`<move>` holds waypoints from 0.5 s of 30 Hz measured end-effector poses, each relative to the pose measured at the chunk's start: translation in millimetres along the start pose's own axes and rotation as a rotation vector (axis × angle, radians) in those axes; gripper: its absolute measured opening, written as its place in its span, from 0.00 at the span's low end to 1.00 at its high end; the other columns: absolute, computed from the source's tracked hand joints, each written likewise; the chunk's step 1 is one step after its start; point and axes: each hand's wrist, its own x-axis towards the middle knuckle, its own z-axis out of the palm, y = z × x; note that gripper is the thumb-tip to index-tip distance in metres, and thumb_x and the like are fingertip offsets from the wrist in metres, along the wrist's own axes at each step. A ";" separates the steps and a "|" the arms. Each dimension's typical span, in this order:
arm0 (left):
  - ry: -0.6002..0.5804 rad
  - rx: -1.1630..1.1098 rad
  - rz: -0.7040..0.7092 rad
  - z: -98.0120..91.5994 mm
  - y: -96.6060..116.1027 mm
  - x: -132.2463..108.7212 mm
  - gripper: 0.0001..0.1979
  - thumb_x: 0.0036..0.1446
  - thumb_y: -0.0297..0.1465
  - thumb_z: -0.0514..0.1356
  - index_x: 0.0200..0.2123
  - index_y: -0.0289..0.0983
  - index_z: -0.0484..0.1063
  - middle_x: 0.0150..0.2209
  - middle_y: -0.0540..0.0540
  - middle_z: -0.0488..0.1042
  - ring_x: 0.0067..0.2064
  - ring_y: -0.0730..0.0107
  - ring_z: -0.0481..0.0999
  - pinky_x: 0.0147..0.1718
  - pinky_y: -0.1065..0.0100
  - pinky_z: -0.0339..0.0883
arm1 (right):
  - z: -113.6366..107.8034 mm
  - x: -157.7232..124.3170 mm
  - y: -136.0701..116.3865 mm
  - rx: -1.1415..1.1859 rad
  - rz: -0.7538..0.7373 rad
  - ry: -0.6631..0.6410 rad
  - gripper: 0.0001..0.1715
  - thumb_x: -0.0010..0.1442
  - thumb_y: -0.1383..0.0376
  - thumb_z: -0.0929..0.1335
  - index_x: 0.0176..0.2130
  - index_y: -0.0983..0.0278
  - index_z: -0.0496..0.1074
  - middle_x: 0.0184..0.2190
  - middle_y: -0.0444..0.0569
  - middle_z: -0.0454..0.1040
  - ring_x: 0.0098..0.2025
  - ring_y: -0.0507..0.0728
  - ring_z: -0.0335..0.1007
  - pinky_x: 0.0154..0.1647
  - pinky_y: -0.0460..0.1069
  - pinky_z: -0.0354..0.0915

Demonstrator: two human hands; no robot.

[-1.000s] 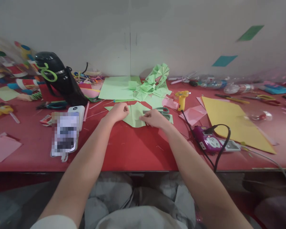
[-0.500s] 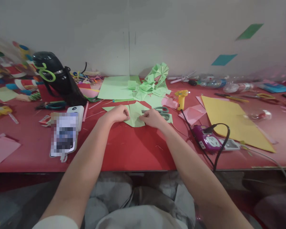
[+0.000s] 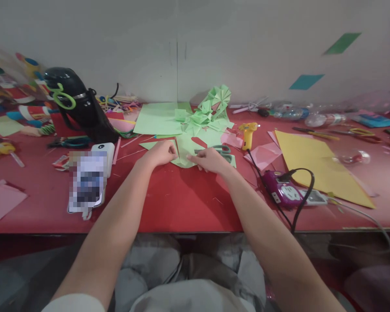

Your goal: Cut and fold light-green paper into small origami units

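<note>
Between my hands, a light green sheet of paper (image 3: pixel 183 151) lies on the red table, its near edge curved upward. My left hand (image 3: pixel 163 153) has its fingers curled and pinched at the left side of this paper. On the other side, my right hand (image 3: pixel 211 159) grips the paper's right edge between thumb and fingers; the fingertips are partly hidden. Scissors (image 3: pixel 226 150) with grey-green handles lie just behind my right hand. Farther back stands a folded green paper model (image 3: pixel 211 108), with a larger green sheet (image 3: pixel 156 119) to its left.
A yellow glue gun (image 3: pixel 248 134) stands right of the scissors, its cord running to a purple power strip (image 3: pixel 281 190). Yellow paper (image 3: pixel 318 169) and pink paper (image 3: pixel 263 154) lie on the right. To the left are a phone (image 3: pixel 88 184) and a black bottle (image 3: pixel 81 104).
The near corner of the green paper has bent up into a rounded edge. My right hand has shifted slightly, its fingers reaching farther left. My left hand stays nearly in place.
</note>
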 end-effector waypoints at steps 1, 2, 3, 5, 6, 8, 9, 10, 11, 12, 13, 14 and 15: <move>0.015 0.004 0.006 0.5 -0.5 0.6 0.06 0.53 0.34 0.63 0.31 0.39 0.71 0.34 0.45 0.78 0.34 0.66 0.75 0.30 0.67 0.62 | 0.3 0.5 0.3 -0.004 0.000 0.005 0.27 0.58 0.50 0.69 0.17 0.63 0.65 0.14 0.44 0.65 0.17 0.48 0.57 0.21 0.47 0.55; 0.023 0.005 0.012 0.8 -1.0 1.1 0.05 0.53 0.34 0.63 0.31 0.39 0.71 0.34 0.45 0.78 0.34 0.66 0.75 0.30 0.67 0.62 | 0.7 1.2 0.8 -0.010 0.000 0.010 0.25 0.59 0.53 0.69 0.18 0.64 0.66 0.14 0.44 0.65 0.17 0.48 0.57 0.22 0.47 0.55; 0.022 0.001 0.019 1.0 -1.5 1.6 0.05 0.53 0.34 0.63 0.31 0.39 0.71 0.34 0.46 0.78 0.34 0.66 0.75 0.31 0.67 0.63 | 1.4 1.9 1.3 -0.018 -0.004 0.018 0.24 0.59 0.54 0.69 0.18 0.64 0.66 0.14 0.43 0.65 0.17 0.48 0.57 0.22 0.47 0.55; -0.011 -0.023 0.031 0.9 -2.6 1.9 0.06 0.52 0.34 0.64 0.32 0.39 0.72 0.35 0.46 0.78 0.34 0.66 0.76 0.31 0.68 0.63 | 3.0 3.5 2.4 -0.041 -0.011 0.036 0.24 0.59 0.55 0.68 0.18 0.64 0.66 0.15 0.44 0.66 0.18 0.49 0.58 0.22 0.47 0.55; -0.034 -0.038 0.033 0.7 -3.1 2.0 0.07 0.51 0.35 0.65 0.32 0.39 0.72 0.35 0.46 0.78 0.34 0.66 0.76 0.31 0.68 0.64 | 4.0 4.2 2.8 -0.058 -0.010 0.044 0.24 0.60 0.54 0.68 0.18 0.64 0.66 0.15 0.44 0.66 0.19 0.49 0.58 0.22 0.47 0.55; -0.070 -0.064 0.026 0.8 -4.0 2.1 0.09 0.50 0.36 0.67 0.32 0.39 0.71 0.34 0.47 0.78 0.34 0.66 0.75 0.30 0.68 0.64 | 6.0 5.4 2.9 -0.096 0.002 0.064 0.25 0.60 0.53 0.67 0.18 0.63 0.65 0.16 0.45 0.66 0.20 0.50 0.58 0.22 0.48 0.54; -0.077 -0.074 0.018 1.2 -4.4 2.3 0.10 0.49 0.36 0.67 0.32 0.39 0.71 0.34 0.47 0.77 0.33 0.67 0.75 0.30 0.68 0.64 | 7.0 5.8 2.7 -0.116 0.015 0.077 0.25 0.60 0.54 0.67 0.18 0.63 0.65 0.17 0.45 0.66 0.21 0.50 0.58 0.23 0.48 0.53; -0.077 -0.081 0.009 1.8 -4.9 2.6 0.10 0.49 0.36 0.67 0.32 0.39 0.71 0.33 0.47 0.77 0.33 0.67 0.75 0.30 0.68 0.64 | 7.9 6.3 2.4 -0.134 0.024 0.091 0.24 0.60 0.55 0.67 0.18 0.63 0.64 0.17 0.44 0.66 0.21 0.50 0.57 0.23 0.48 0.52; -0.072 -0.087 -0.001 2.6 -5.4 3.2 0.10 0.49 0.35 0.67 0.32 0.39 0.71 0.33 0.47 0.77 0.32 0.67 0.75 0.30 0.68 0.64 | 8.6 6.7 2.0 -0.152 0.027 0.105 0.23 0.59 0.56 0.68 0.18 0.63 0.63 0.18 0.44 0.65 0.22 0.50 0.57 0.23 0.47 0.52; -0.067 -0.089 -0.011 3.7 -6.0 4.0 0.09 0.49 0.35 0.67 0.31 0.39 0.71 0.33 0.47 0.77 0.32 0.68 0.74 0.30 0.68 0.64 | 9.2 7.0 1.7 -0.170 0.025 0.117 0.21 0.59 0.58 0.68 0.19 0.63 0.63 0.18 0.44 0.65 0.22 0.50 0.57 0.24 0.47 0.52; -0.062 -0.089 -0.020 4.8 -6.6 5.0 0.09 0.48 0.34 0.68 0.31 0.39 0.71 0.32 0.47 0.77 0.32 0.68 0.74 0.29 0.68 0.64 | 9.6 7.3 1.4 -0.185 0.017 0.125 0.20 0.58 0.59 0.69 0.19 0.63 0.63 0.19 0.44 0.64 0.23 0.50 0.57 0.24 0.47 0.51; -0.057 -0.089 -0.029 5.9 -7.3 6.0 0.09 0.48 0.34 0.68 0.31 0.39 0.71 0.32 0.47 0.77 0.31 0.68 0.74 0.29 0.68 0.63 | 9.7 7.5 1.2 -0.199 0.008 0.129 0.19 0.58 0.60 0.69 0.19 0.63 0.64 0.19 0.44 0.64 0.24 0.50 0.58 0.25 0.47 0.52; -0.052 -0.090 -0.035 7.0 -7.9 7.0 0.09 0.48 0.34 0.68 0.31 0.39 0.72 0.32 0.47 0.77 0.31 0.68 0.74 0.29 0.68 0.63 | 9.6 7.5 1.0 -0.210 -0.001 0.130 0.19 0.57 0.60 0.69 0.19 0.63 0.64 0.19 0.44 0.64 0.24 0.51 0.58 0.25 0.47 0.52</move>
